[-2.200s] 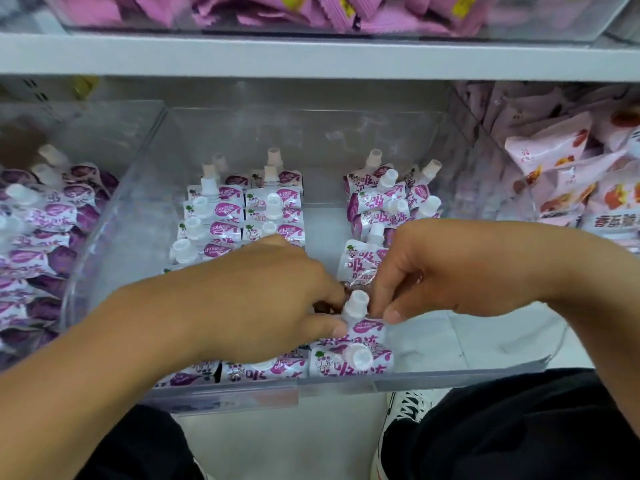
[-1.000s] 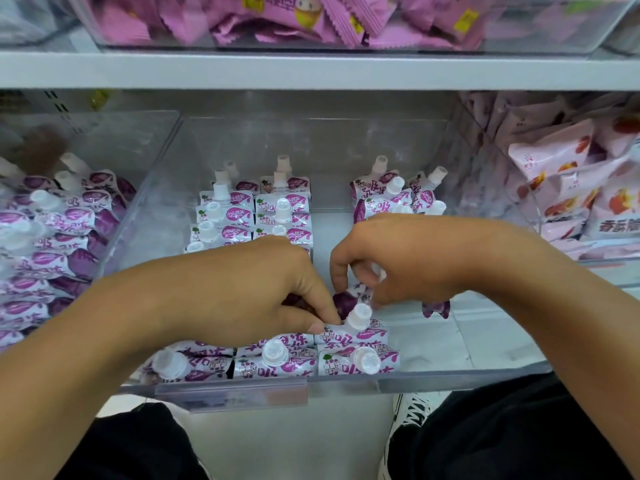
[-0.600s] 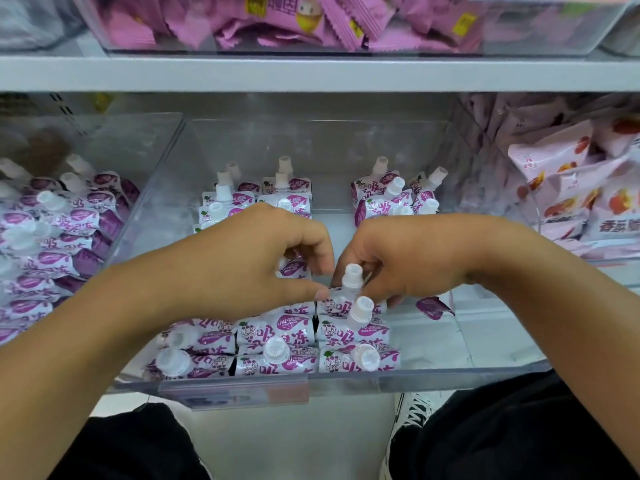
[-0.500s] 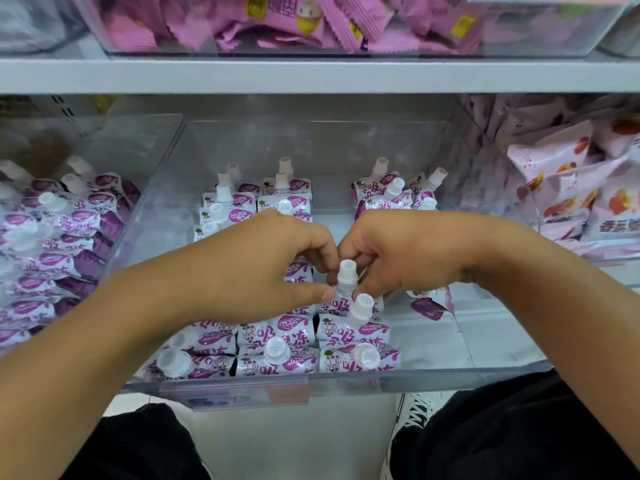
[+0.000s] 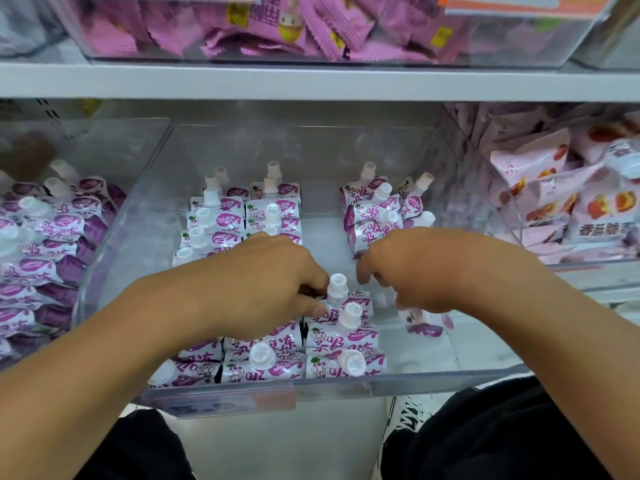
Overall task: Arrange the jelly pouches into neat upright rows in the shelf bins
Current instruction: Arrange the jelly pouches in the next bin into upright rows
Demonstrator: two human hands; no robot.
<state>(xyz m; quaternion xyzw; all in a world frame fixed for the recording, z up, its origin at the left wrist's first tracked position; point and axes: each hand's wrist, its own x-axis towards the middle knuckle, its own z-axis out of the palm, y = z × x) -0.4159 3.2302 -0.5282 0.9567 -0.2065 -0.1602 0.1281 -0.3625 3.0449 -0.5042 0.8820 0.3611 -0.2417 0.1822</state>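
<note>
My left hand [image 5: 256, 289] pinches an upright jelly pouch [image 5: 341, 301]; right hand [image 5: 426, 268] curled, grip unclear; nudging could topple neighbouring rows.

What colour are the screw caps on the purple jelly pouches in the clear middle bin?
White, seen in the head view, as on the screw cap beside the left hand.

My clear plastic bin [image 5: 114, 258] holds white-and-purple jelly pouches with white screw caps. At its six o'clock edge, a front block of pouches [image 5: 311, 358] stands upright in short rows. Toward eleven o'clock a back block [image 5: 242, 216] stands in two neat columns. At one o'clock a looser cluster [image 5: 377, 216] leans unevenly. At four o'clock one pouch [image 5: 424, 322] lies tipped.
</note>
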